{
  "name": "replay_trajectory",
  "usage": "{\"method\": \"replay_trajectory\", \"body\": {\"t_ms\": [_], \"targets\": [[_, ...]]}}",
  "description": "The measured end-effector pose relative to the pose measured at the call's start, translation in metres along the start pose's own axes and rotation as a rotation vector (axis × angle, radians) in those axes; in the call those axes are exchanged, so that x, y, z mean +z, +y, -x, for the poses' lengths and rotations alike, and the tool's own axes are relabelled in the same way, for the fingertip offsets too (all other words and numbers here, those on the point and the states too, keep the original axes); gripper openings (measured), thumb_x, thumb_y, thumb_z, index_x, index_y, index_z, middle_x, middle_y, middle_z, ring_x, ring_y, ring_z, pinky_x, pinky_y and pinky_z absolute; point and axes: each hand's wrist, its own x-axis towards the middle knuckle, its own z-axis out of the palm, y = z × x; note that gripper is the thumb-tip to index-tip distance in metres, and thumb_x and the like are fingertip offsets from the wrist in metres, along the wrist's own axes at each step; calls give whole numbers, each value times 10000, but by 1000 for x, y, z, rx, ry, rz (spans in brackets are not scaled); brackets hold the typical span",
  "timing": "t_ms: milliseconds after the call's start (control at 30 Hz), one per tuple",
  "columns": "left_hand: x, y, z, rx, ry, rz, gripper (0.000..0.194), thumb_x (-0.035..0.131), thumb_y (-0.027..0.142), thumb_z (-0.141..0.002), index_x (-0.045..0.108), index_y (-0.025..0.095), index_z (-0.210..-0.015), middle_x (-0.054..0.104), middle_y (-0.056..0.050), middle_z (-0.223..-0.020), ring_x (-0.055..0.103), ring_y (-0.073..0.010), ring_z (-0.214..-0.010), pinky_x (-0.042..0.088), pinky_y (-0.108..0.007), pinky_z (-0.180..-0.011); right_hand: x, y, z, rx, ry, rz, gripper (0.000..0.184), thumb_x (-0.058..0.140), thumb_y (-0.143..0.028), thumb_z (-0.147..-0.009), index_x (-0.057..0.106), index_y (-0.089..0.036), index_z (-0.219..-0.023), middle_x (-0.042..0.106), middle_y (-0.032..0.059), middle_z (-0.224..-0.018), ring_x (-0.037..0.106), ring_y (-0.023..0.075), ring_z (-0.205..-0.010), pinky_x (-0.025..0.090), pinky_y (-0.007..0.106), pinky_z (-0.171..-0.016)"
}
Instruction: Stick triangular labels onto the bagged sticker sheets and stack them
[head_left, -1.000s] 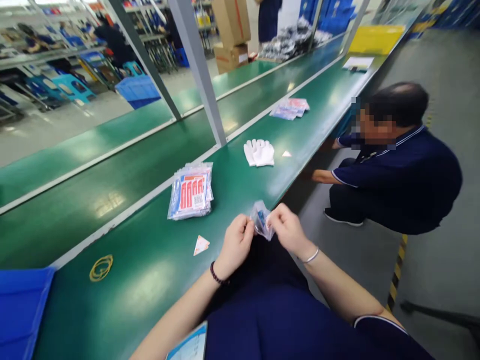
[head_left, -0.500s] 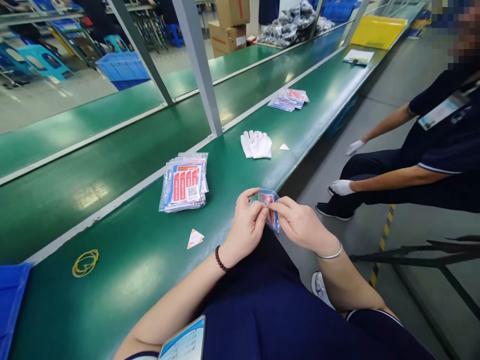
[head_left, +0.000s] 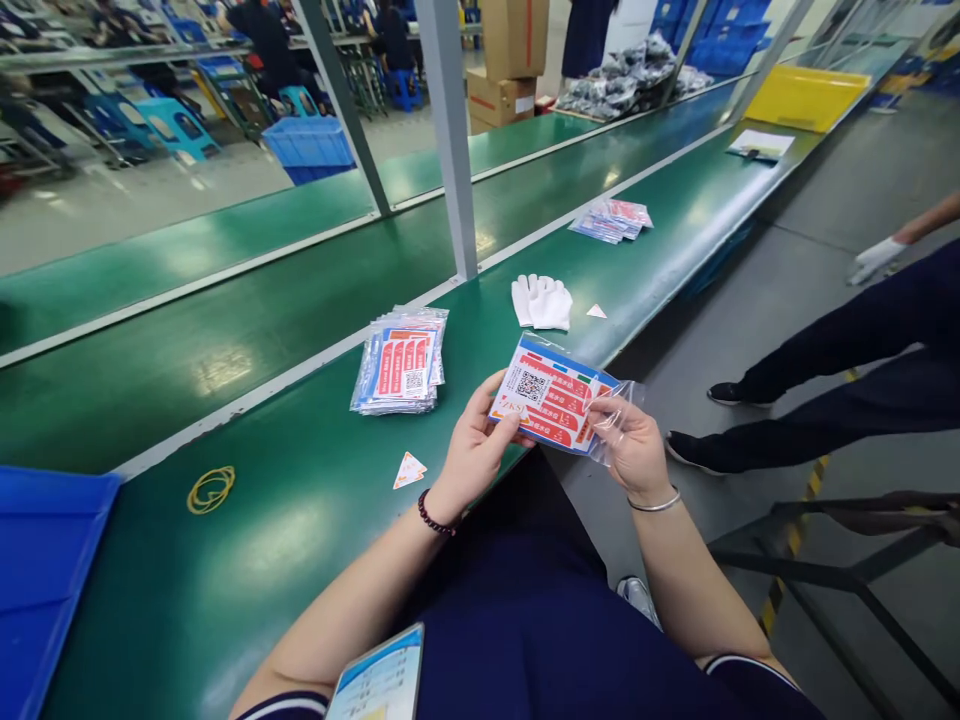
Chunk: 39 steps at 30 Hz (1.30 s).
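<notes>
And here's the packet, up in both hands at the near edge of the desk, printed face turned upward. The left hand has its grip clamped on one end, thumb over the top and fingers underneath; the right hand closes on the other end, where the clear film bunches and juts out. Held at both ends like that, the card looks well spread, probably to keep it from sagging and leave the print in view.

Over on the desk, the stack of packets sits beyond the left hand, roughly squared, likely so it stays together. The white gloves lie flat just past the packet, a small triangle beside them, and a paler pile farther along. Nearer, there's a triangular label, then yellow bands toward the blue bin.

Now for room: a strip of green surface runs between the stack and the gloves, wide enough, I'd judge, for the packet. The grey post limits reach behind it. On the right the front edge drops to the floor, where a co-worker's gloved hand hangs well apart from this pair.
</notes>
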Motion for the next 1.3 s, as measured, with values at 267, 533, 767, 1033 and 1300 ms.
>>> {"method": "replay_trajectory", "body": {"t_ms": [267, 533, 767, 1033, 1300], "targets": [[-9, 2, 2, -10, -1, 153, 474, 599, 404, -881, 507, 258, -1323, 631, -61, -1200, 643, -153, -825, 602, -291, -675, 29, 13, -5, 92, -44, -127, 549, 765, -683, -607, 679, -204, -861, 697, 72, -865, 663, 238, -803, 570, 425, -762], [-10, 7, -3, -21, 73, 41, 473, 640, 425, -838, 511, 222, -1246, 633, -43, -1019, 606, -110, -648, 590, -265, -573, 33, 10, -1, 55, -389, 31, 594, 586, -758, -738, 779, -215, -882, 742, 90, -980, 673, 282, -990, 511, 448, -962], [-22, 13, -9, 70, 134, 45, 414, 687, 393, -812, 566, 201, -1158, 644, -30, -904, 626, -136, -745, 604, -268, -637, 44, 9, -2, -80, -213, 100, 483, 704, -618, -737, 729, -233, -1027, 726, 83, -1036, 664, 271, -1015, 509, 456, -982], [-20, 7, -13, -3, 175, 52, 455, 733, 478, -765, 559, 168, -1049, 661, -1, -773, 638, -116, -644, 604, -259, -627, 44, 13, -8, -97, -350, 96, 535, 651, -455, -854, 559, -236, -1333, 618, 78, -1307, 593, 243, -1186, 448, 442, -1077], [-24, -5, -15, -37, 205, 36, 388, 770, 464, -724, 616, 150, -891, 700, -23, -809, 661, -129, -688, 597, -236, -587, 49, 8, -12, -87, -250, 104, 292, 661, -442, -846, 732, -210, -1007, 730, 71, -1008, 680, 218, -951, 546, 399, -927]]}}
